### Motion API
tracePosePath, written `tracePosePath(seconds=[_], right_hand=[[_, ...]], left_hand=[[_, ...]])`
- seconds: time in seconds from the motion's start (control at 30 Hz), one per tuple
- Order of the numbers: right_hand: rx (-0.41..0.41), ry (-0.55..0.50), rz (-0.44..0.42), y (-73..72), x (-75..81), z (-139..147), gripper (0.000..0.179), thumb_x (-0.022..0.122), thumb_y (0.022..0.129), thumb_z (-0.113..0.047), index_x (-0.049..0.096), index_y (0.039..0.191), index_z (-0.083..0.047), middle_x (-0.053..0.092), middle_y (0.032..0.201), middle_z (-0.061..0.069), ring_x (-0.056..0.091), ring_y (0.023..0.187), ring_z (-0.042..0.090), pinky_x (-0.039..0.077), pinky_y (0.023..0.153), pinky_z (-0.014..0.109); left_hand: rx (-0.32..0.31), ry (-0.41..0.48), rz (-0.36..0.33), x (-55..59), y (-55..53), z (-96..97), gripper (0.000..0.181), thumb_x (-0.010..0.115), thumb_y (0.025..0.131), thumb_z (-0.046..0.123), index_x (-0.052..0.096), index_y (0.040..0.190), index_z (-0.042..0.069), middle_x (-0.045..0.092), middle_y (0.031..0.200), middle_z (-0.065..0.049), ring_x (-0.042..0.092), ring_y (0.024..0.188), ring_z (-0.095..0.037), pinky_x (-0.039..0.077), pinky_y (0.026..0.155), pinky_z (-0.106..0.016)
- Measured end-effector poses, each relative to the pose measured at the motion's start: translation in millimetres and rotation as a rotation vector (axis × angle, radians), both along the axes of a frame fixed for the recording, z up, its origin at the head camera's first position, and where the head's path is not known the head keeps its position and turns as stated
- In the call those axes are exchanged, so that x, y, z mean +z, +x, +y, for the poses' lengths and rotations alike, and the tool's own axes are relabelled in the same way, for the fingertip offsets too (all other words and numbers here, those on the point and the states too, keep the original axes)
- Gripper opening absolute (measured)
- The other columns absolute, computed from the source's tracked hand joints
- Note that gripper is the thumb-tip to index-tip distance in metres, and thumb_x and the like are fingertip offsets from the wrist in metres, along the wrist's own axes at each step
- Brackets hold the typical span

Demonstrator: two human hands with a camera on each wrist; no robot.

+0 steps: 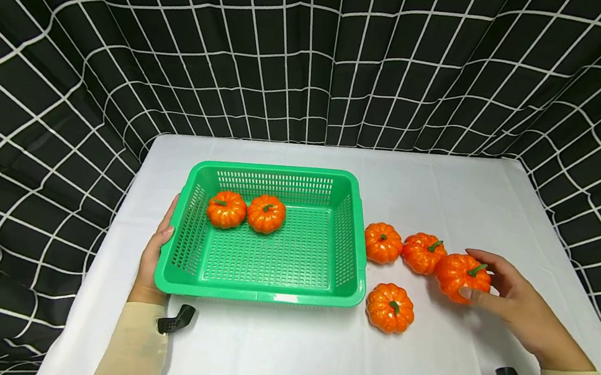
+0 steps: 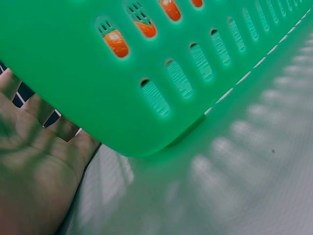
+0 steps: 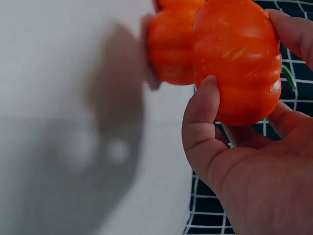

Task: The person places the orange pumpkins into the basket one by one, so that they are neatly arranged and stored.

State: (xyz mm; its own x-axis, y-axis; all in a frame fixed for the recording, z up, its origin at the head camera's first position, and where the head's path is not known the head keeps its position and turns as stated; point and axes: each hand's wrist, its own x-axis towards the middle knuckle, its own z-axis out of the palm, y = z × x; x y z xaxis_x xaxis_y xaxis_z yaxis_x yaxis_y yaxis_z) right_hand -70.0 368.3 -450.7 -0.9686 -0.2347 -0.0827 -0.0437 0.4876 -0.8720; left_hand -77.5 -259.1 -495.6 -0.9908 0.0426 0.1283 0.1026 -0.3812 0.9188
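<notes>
I see the right hand gripping a glossy orange ribbed pumpkin toward the right edge of the white-clothed table, well right of the green rectangular plastic basket; the left hand, fingers uncurled, touches its left side.

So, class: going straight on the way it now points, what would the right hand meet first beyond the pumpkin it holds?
The right hand, with its held pumpkin, would probably meet the neighbouring pumpkin to the left first; depth is unclear, so it might pass above.
</notes>
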Motion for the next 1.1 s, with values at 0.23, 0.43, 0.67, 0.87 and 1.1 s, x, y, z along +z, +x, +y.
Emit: tracePosePath(seconds=[0.23,0.43,0.67,0.87,1.1], right_hand=[[0.038,-0.076,0.045,-9.9,14.4,-21,0.068,0.072,0.102,0.002,0.048,0.163,-0.016,0.052,0.148,0.000,0.058,0.120,0.013,0.055,0.089,0.021],[0.065,-0.120,0.040,-19.6,24.5,-50,0.068,0.075,0.100,0.002,0.050,0.161,-0.015,0.053,0.146,0.005,0.059,0.117,0.020,0.057,0.088,0.025],[0.104,-0.151,0.028,-31.6,38.8,-81,0.066,0.078,0.099,0.000,0.053,0.158,-0.016,0.058,0.143,0.008,0.059,0.116,0.028,0.057,0.088,0.029],[0.193,-0.221,0.019,-39.8,46.0,-104,0.067,0.076,0.099,0.001,0.051,0.159,-0.014,0.059,0.141,0.015,0.059,0.117,0.030,0.057,0.089,0.030],[0.275,-0.251,-0.001,-49.4,52.6,-135,0.067,0.079,0.098,-0.002,0.051,0.158,-0.012,0.059,0.143,0.014,0.056,0.122,0.033,0.057,0.094,0.032]], left_hand=[[-0.014,0.017,0.007,-2.2,-1.2,-1.3,0.071,0.016,0.107,0.010,0.015,0.177,0.021,0.015,0.182,0.002,0.016,0.163,-0.016,0.024,0.126,-0.030],[-0.012,0.005,0.007,-3.1,-0.8,-1.9,0.071,0.016,0.107,0.011,0.016,0.177,0.022,0.015,0.182,0.002,0.016,0.163,-0.017,0.025,0.126,-0.031],[-0.020,0.031,0.010,-2.7,-1.2,-1.3,0.070,0.015,0.108,0.010,0.015,0.177,0.020,0.015,0.182,0.002,0.017,0.163,-0.017,0.025,0.125,-0.031],[-0.025,0.020,0.011,-2.9,-2.1,-1.1,0.071,0.015,0.107,0.010,0.015,0.177,0.021,0.015,0.182,0.002,0.016,0.163,-0.017,0.024,0.125,-0.030],[-0.013,0.017,-0.001,-2.3,-0.9,-1.1,0.070,0.017,0.108,0.012,0.017,0.177,0.023,0.015,0.181,0.003,0.015,0.163,-0.017,0.024,0.125,-0.030]])
